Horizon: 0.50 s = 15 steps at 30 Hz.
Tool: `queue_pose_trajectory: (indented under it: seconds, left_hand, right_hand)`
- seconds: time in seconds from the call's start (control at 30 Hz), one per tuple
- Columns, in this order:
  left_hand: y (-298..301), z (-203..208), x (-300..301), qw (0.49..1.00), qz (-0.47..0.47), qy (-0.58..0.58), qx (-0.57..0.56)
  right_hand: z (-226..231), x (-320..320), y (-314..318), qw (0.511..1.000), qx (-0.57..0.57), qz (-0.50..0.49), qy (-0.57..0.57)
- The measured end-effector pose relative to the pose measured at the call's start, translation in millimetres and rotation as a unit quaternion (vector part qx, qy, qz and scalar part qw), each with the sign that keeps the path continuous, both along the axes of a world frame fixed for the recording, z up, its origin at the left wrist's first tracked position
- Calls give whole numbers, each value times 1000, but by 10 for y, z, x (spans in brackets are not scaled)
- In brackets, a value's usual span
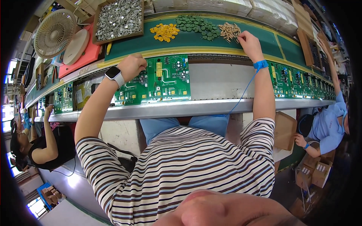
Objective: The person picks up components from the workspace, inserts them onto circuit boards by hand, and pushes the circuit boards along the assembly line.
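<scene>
My right hand (250,46) is at the right edge of a pile of small tan cylindrical components (228,31), thumb and forefinger pinched together. Whatever lies between those fingertips is too small to make out. A blue wrist strap with a cord is on that wrist. My left hand (132,67), with a watch on its wrist, hovers over the left part of the green circuit boards (169,88), its fingers curled closed. Its fingertips partly hide what they may hold. Yellow, black and silvery parts stand on the boards.
Yellow disc components (164,32) and green disc components (199,26) lie heaped on the green bench mat (166,47). A box of metal parts (142,19) and a fan (54,34) stand at the left. More boards (301,83) line the rail (211,106). Co-workers sit on both sides.
</scene>
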State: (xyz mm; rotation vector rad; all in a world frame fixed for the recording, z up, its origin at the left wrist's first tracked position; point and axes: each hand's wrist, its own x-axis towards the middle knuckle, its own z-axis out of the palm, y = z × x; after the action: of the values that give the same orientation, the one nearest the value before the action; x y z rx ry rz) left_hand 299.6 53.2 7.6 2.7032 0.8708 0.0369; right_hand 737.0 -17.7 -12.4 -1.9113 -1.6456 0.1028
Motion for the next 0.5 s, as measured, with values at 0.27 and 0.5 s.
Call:
queue_pose_trajectory:
  seconds: [0.27, 0.5]
  left_hand:
    - [1, -28, 21, 1000, -3, 8, 21]
    - [-53, 4, 42, 1000, 1, 8, 24]
  right_hand:
    - [79, -103, -38, 1000, -5, 12, 5]
    - [159, -389, -119, 996, 22, 83, 40]
